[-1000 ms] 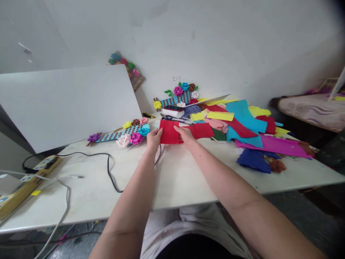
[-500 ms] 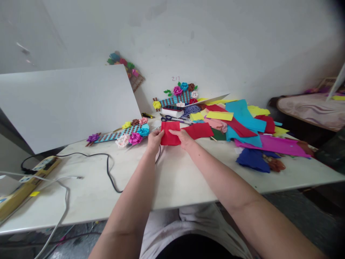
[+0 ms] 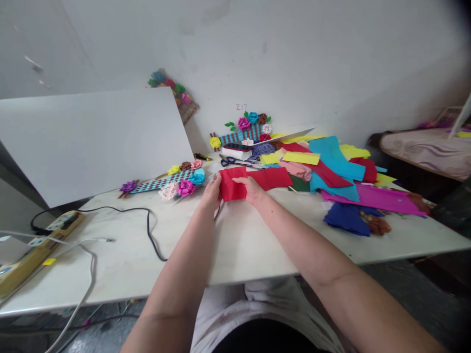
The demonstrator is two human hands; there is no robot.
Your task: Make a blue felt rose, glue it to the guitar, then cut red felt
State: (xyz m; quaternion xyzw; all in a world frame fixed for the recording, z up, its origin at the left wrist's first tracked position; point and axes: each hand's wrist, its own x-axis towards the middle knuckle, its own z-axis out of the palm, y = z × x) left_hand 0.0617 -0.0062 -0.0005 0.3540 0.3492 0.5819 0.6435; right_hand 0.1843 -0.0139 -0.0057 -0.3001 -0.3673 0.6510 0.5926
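Observation:
A red piece of paper (image 3: 233, 190), slightly creased, is held between both hands above the white table (image 3: 250, 245). My left hand (image 3: 212, 192) grips its left edge, with the fingers mostly hidden behind it. On the right edge, my right hand (image 3: 252, 190) is closed, its thumb lying across the front. Behind my right hand a longer red strip (image 3: 274, 178) extends to the right; whether it joins the held piece I cannot tell. Scissors (image 3: 228, 161) with dark handles lie just beyond the paper.
Coloured paper sheets (image 3: 336, 159) pile up at the right. A woven panel with paper flowers (image 3: 165, 184) lies left of my hands, beside a white board (image 3: 95, 147). A black cable (image 3: 147, 223) and a power strip (image 3: 40, 250) occupy the table's left side.
The red paper has bent and creased slightly between my hands, its left edge tilting. My left thumb has shifted from the paper's front toward its edge.

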